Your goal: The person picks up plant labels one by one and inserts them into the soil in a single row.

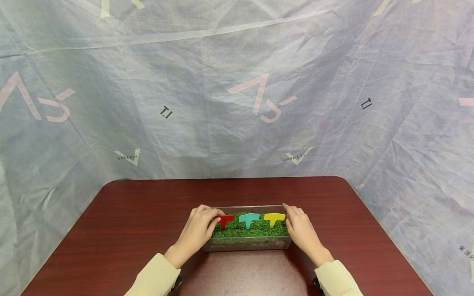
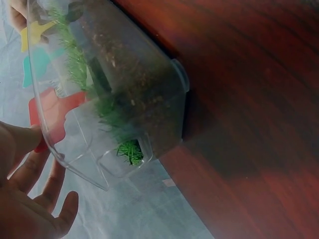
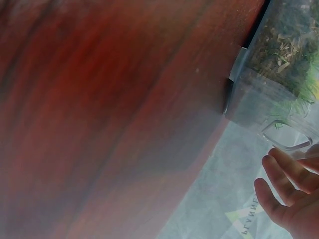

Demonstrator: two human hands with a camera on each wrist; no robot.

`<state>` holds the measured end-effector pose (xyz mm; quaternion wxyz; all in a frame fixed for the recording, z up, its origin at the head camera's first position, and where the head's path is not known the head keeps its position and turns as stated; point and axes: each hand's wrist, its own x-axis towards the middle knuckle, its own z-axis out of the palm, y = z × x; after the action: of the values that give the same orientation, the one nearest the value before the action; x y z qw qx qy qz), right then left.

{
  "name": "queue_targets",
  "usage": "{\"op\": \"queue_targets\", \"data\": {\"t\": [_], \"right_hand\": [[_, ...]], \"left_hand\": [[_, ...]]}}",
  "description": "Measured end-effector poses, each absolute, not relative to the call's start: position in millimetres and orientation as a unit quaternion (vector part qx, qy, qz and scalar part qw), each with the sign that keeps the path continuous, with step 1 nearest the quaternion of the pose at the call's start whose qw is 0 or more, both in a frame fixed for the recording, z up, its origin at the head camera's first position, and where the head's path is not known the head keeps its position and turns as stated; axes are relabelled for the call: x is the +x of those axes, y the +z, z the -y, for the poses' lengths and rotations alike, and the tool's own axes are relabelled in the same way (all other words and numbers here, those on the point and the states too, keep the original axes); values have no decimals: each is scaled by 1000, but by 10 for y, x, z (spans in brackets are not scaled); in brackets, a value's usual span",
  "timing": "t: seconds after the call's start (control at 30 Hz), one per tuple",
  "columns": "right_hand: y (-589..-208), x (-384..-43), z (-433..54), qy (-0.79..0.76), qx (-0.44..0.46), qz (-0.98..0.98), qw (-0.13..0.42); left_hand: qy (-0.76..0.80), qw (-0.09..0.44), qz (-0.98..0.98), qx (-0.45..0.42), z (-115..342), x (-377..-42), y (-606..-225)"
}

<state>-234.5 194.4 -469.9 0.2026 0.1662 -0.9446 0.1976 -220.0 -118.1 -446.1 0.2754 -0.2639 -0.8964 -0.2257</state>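
Observation:
A clear plastic box (image 1: pixel 246 245) with soil and green grass (image 1: pixel 231 232) sits on the table. Three T-shaped plant labels stand in a row in the grass: red (image 1: pixel 226 220), turquoise (image 1: pixel 249 218) and yellow (image 1: pixel 275 218). At the box's left end, my left hand (image 1: pixel 196 230) pinches the outer end of the red label between thumb and fingers; the left wrist view shows the thumb on it, other fingers spread beside the box. My right hand (image 1: pixel 303 232) is at the box's right end, its fingers extended beside the handle opening (image 3: pixel 288 135) in that wall.
The dark red wooden table (image 1: pixel 140 213) has rounded far corners. A grey cloth (image 1: pixel 207 123) printed with letters hangs behind the table and along both sides. Cream sleeves (image 1: pixel 155 277) cover both forearms.

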Motion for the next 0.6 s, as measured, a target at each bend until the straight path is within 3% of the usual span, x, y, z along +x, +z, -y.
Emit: {"op": "queue_targets", "data": {"t": [0.6], "right_hand": [[-4709, -2356, -1950, 199, 169, 944, 202]], "left_hand": [[-228, 275, 897, -261, 1160, -2212, -4462]]}}
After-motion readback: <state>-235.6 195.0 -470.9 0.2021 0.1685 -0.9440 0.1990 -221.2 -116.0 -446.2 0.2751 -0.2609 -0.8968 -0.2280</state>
